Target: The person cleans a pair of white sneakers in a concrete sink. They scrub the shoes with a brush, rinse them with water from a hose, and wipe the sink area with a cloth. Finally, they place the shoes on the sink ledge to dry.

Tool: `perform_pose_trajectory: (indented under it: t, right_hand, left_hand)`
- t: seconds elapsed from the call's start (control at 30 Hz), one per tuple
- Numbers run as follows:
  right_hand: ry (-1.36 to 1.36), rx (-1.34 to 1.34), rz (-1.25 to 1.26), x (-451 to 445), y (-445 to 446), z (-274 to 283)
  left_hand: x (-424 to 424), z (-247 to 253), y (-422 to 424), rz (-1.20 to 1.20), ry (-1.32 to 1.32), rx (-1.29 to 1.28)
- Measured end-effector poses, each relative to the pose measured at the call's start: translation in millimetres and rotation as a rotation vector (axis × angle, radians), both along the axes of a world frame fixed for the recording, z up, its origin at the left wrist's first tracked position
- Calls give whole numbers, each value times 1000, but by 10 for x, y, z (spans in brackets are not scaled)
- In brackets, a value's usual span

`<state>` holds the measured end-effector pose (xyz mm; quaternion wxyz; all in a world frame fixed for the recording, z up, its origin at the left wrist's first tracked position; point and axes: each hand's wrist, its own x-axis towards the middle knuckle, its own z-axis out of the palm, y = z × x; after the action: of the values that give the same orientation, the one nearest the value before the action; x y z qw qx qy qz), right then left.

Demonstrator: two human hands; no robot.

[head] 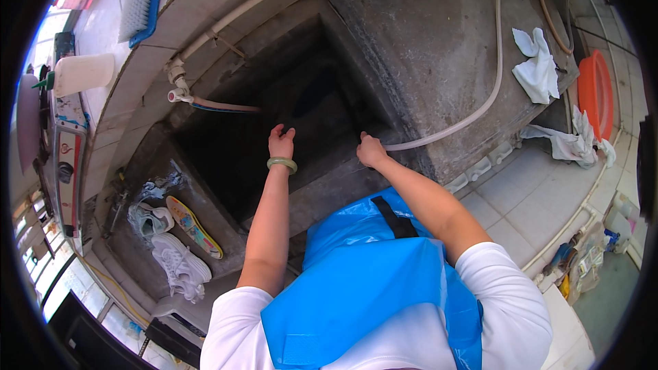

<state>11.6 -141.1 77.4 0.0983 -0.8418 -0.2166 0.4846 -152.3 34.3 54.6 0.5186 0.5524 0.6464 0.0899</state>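
My right hand [371, 150] is closed around the end of a pale flexible hose [462, 122] at the near edge of a deep, dark concrete basin [329, 180]. Over the basin, my left hand [281, 140] has its fingers loosely bent and apart, with nothing visible in it. A jade-coloured bangle [281, 165] circles that wrist. Beyond it, a second hose [226, 107] runs from a white tap [180, 94] down into the shadow. Inside the basin lies a dim bluish shape [314, 93], too dark to identify.
White sneakers [180, 264] and a patterned insole [194, 227] lie on the left ledge. A blue-backed brush [143, 4] and a squeeze bottle [85, 74] stand on the tiled counter. White cloth [537, 66] lies on the right slab, near an orange basin [595, 95].
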Motion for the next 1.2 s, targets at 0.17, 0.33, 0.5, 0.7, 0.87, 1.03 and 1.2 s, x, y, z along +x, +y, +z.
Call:
perform_pose_trajectory:
  t: [0.17,0.33,0.5,0.7,0.87,1.03,1.2]
  right_hand:
    - [-17,30,-58,97,16,90]
    - [234,9,-317,202,105,293]
    - [576,114,-577,217,240,183]
    - [677,32,-837,335,328,32]
    - [608,18,-877,252,196,69]
    - [411,64,-668,146,274,-67]
    - [436,92,-649,224,151,174]
  left_hand:
    - [-42,-185,290,47,-1,90]
    - [322,38,839,149,-228,475]
    - [695,58,1462,98,-158,630]
    - [928,-23,1652,-15,-267,502]
    - [905,60,1463,75,-551,-46]
    - [426,-194,1081,60,-344,-92]
    - [-71,-537,91,-22,-253,-251]
